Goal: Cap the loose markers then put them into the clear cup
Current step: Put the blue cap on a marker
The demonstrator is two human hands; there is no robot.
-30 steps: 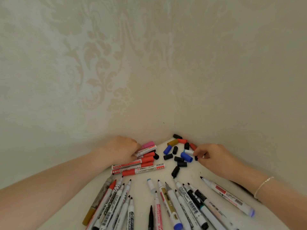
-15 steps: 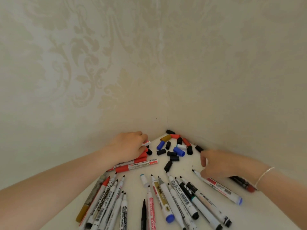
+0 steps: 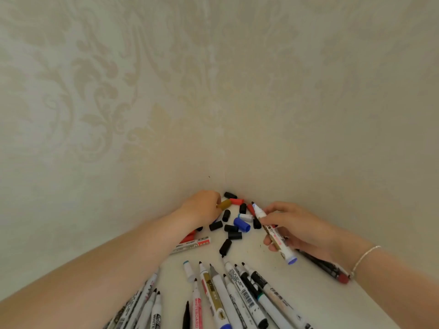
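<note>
holding a blue marker (image 3: 273,233) it just picked up, the right hand (image 3: 294,227) points its bare tip at the caps (image 3: 234,224). the left hand (image 3: 202,207) has moved onto them, but i cannot tell its grip. no cup shows.

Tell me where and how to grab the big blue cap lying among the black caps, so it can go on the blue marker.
Pinch the blue cap across its round sides, near the middle, coming from above. It lies flat on the table, open end apparently toward the near right, with black caps crowding its near left side. The right hand already holds the blue marker, so the left hand is probably better placed.
</note>
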